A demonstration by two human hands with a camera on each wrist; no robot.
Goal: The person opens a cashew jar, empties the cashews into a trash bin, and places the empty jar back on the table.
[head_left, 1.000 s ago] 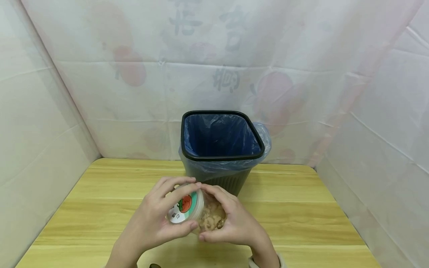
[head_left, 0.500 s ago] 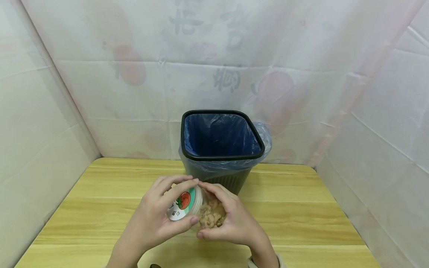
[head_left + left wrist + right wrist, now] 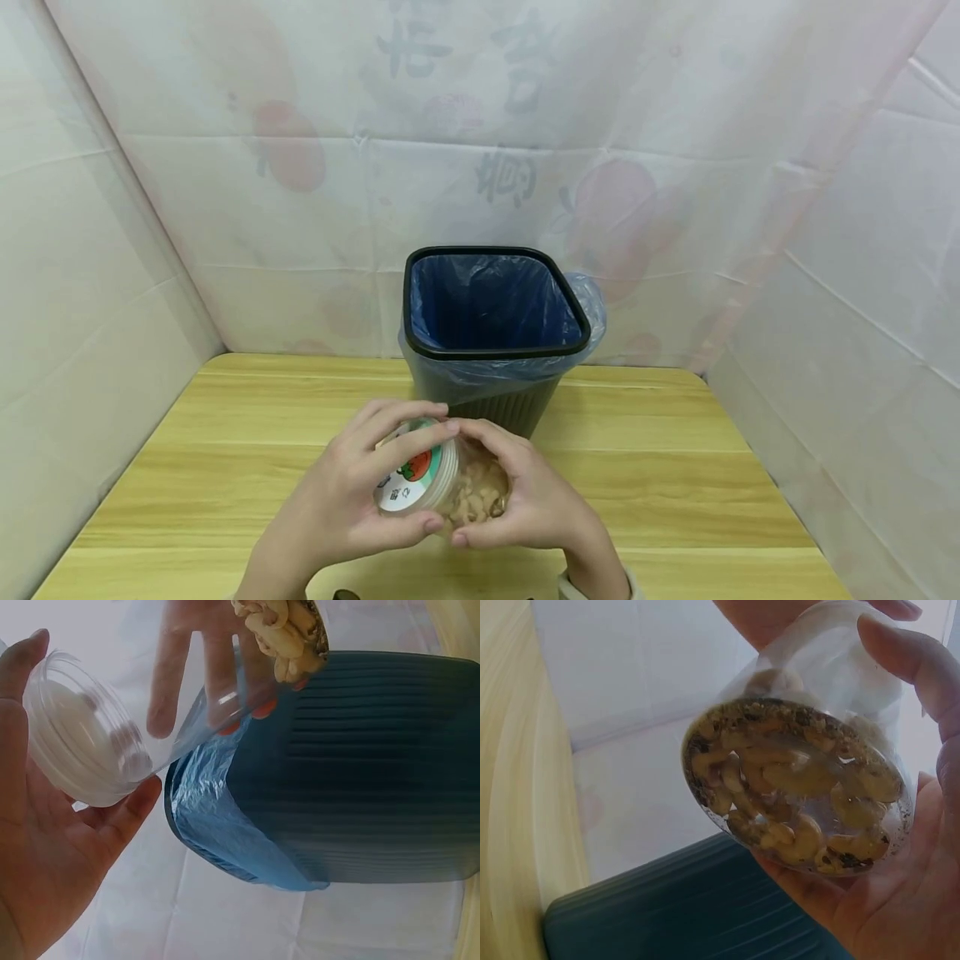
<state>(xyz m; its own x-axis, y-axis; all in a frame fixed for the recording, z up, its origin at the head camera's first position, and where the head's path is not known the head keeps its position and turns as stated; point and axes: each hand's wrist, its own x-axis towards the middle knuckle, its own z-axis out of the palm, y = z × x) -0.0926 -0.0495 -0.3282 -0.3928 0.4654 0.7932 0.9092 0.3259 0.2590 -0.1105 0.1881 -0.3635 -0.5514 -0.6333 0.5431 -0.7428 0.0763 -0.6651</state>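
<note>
A clear plastic jar (image 3: 477,492) of cashews is held tilted in front of the bin. My left hand (image 3: 341,492) grips its lid (image 3: 408,483), which has a white and green label with a red fruit drawing. Around the jar's body curls my right hand (image 3: 528,492). The left wrist view shows the lid (image 3: 82,735) at the jar's mouth; whether it is loose cannot be told. Cashews (image 3: 795,787) and dark crumbs lie against the jar's bottom in the right wrist view.
A dark ribbed bin (image 3: 510,408) with a blue bag liner (image 3: 487,300) stands behind the hands on the wooden table (image 3: 675,500). White printed cloth (image 3: 315,217) encloses the back and sides. A small dark object (image 3: 346,595) shows at the bottom edge.
Both hands and the jar rose slightly, then dropped a little toward me and to the right. The grip on lid and jar looks the same. The bin has stayed in place.
</note>
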